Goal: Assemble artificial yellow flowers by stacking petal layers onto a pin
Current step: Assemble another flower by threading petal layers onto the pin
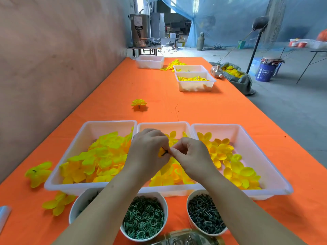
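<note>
Forearms reach forward, hands meeting over the middle white plastic tray (187,128). Fingers of the left hand (150,149) curl round a small yellow fabric petal layer (161,154) threaded on a dark pin (165,152). Thumb and forefinger of the right hand (191,156) pinch the pin's end; other fingers curled.

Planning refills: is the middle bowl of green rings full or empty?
Nearly full: green rings heap almost to the bowl rim.

Bare wall (53,50), concrete floor (292,106), blue netting (221,20)
</note>
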